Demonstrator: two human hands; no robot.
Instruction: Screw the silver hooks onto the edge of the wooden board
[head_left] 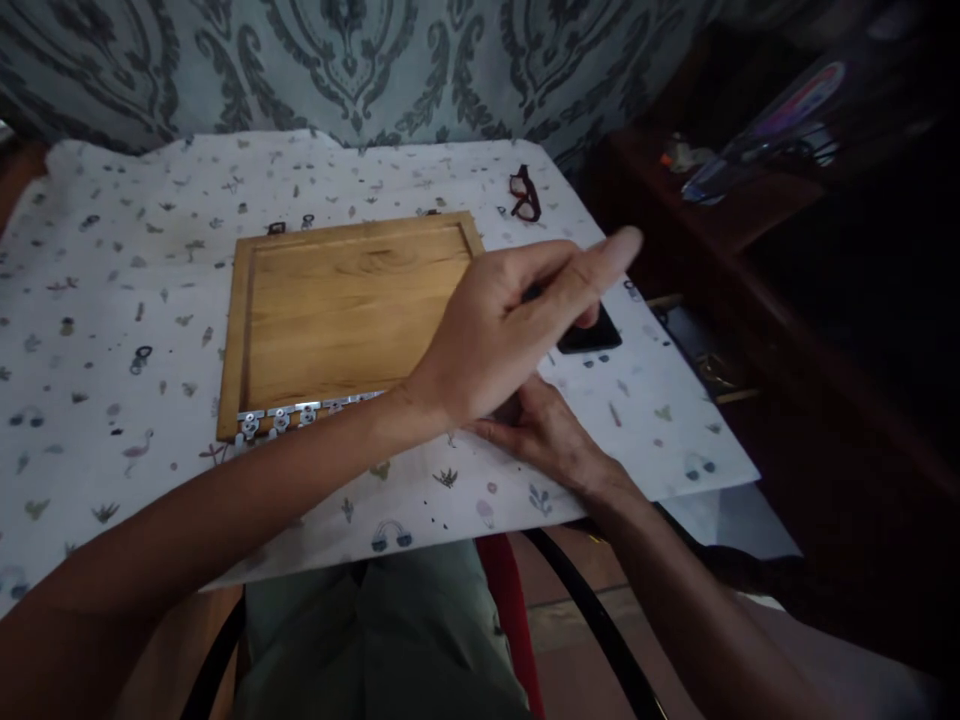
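My left hand reaches across to the right over the board's corner. Its fingers are curled in and its thumb stretches up and to the right; what it holds, if anything, is hidden. Just below it, my right hand is closed around something dark, mostly covered by my left hand. A flat black object like a phone lies on the table beyond both hands. Left of them rests a framed wooden board, with a metal strip of small clips along its near edge, partly behind my left forearm.
A white patterned cloth covers the table. Dark-framed glasses lie near its far right corner. Dark red wooden furniture stands along the right side, with a clear plastic item on it. A patterned curtain hangs behind.
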